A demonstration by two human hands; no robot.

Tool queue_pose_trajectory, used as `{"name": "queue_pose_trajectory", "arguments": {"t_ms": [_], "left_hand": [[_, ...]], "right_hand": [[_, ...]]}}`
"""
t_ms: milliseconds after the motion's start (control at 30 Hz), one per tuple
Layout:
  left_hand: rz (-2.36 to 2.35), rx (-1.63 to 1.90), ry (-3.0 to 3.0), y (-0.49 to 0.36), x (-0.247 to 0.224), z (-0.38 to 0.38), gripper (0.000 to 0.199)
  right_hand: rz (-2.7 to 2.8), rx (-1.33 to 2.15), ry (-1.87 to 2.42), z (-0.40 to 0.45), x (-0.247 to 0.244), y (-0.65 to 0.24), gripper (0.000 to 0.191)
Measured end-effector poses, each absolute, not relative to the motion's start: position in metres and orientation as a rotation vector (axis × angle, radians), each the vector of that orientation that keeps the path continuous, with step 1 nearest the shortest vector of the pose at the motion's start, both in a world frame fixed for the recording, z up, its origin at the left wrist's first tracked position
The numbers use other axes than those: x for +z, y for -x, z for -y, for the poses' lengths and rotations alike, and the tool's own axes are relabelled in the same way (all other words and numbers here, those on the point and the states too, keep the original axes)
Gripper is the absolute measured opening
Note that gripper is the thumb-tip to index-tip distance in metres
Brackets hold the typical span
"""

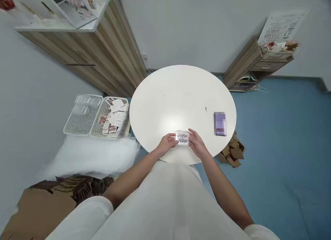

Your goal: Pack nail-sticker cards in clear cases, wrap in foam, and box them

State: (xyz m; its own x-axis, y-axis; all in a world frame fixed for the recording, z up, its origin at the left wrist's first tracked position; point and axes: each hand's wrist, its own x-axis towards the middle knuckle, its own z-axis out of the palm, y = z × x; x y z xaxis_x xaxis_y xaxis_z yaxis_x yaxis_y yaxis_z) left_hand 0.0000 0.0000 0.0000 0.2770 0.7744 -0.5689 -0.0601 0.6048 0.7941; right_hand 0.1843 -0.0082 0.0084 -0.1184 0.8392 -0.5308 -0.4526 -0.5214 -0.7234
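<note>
A small clear plastic box (182, 137) is at the near side of the round white table (178, 95). Rows of small dark purplish pieces show in it, too small to name. My left hand (167, 143) pinches its left edge, thumb along the lower corner. On the opposite side, my right hand (197, 143) has its fingers against the right edge, the index finger reaching past the top corner.
A blurred purple item (220, 124) lies at the table's right. Left of the table are a basket of printed cards (113, 116) and a basket of clear plastic packaging (84, 114). Cardboard pieces (234, 150) sit below on the right. A wooden cabinet (116, 43) stands behind left.
</note>
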Motion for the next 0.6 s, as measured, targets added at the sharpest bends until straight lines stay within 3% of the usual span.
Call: {"name": "queue_pose_trajectory", "arguments": {"t_ms": [600], "left_hand": [[-1.284, 0.605, -0.918, -0.025, 0.003, 0.007, 0.049]], "right_hand": [[0.749, 1.694, 1.418, 0.013, -0.002, -0.214, 0.049]]}}
